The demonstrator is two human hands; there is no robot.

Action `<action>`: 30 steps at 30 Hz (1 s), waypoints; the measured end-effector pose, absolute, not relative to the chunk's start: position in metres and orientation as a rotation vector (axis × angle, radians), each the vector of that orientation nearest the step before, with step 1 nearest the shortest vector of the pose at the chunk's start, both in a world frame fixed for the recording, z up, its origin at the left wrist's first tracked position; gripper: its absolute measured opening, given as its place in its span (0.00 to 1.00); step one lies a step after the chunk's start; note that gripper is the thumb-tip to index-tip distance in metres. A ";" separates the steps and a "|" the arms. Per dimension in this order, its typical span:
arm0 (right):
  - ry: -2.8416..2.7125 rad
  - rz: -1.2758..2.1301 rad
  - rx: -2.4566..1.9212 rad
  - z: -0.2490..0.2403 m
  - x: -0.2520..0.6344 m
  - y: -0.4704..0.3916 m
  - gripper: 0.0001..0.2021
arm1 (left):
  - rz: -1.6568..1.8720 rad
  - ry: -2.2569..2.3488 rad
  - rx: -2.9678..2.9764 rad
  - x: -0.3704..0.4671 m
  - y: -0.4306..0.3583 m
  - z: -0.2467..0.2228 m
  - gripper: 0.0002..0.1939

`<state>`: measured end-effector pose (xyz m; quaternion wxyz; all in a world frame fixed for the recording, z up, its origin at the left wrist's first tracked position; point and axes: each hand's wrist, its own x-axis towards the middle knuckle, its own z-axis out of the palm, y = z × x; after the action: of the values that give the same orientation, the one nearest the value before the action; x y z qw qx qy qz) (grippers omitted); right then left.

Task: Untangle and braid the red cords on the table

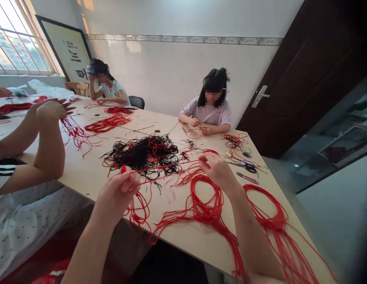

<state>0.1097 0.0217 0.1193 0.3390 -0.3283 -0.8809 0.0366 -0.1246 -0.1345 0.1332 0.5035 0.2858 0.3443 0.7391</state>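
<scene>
A red cord (167, 167) is stretched between my two hands above the table. My left hand (120, 193) is closed on one end, with a bit of red showing at the fingertips and loops of cord hanging below. The fingers of my right hand (214, 167) pinch the other end. Under and beside my right forearm, a coiled bundle of red cords (208, 205) lies on the table, its loose strands trailing over the front edge. A tangled pile of black and red cords (144, 154) lies beyond my hands.
Black-handled scissors (248, 167) and a small pink-handled tool (247, 177) lie right of my right hand. Another red bundle (272, 217) hangs near the right edge of the table (292, 209). A person's arms (47, 138) reach in at left; two people sit across.
</scene>
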 end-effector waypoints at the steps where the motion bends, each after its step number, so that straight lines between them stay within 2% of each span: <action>1: -2.262 0.082 -0.879 0.120 0.113 0.024 0.05 | 1.809 0.833 0.673 -0.126 -0.133 0.135 0.13; 4: -2.152 0.249 -0.860 0.126 0.122 0.025 0.05 | 1.866 0.785 0.601 -0.129 -0.126 0.133 0.12; 10: -1.648 1.541 -0.346 0.140 0.132 0.004 0.12 | 1.911 0.672 0.472 -0.126 -0.113 0.119 0.07; 12: -1.599 1.752 -0.289 0.142 0.130 -0.002 0.12 | 1.910 0.628 0.473 -0.122 -0.113 0.118 0.05; 17: -1.550 1.612 -0.457 0.143 0.125 -0.006 0.09 | 1.870 0.499 0.490 -0.117 -0.119 0.122 0.03; 23: -1.411 1.466 -0.528 0.142 0.126 0.004 0.08 | 1.641 0.684 0.594 -0.113 -0.120 0.117 0.06; 30: -1.742 1.348 -0.682 0.137 0.130 0.014 0.10 | 1.486 0.855 0.721 -0.102 -0.122 0.113 0.12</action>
<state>0.1304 0.0138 0.1372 0.4059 -0.2704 -0.6905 0.5342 -0.1024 -0.1219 0.1131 0.5977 0.3109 0.3687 0.6405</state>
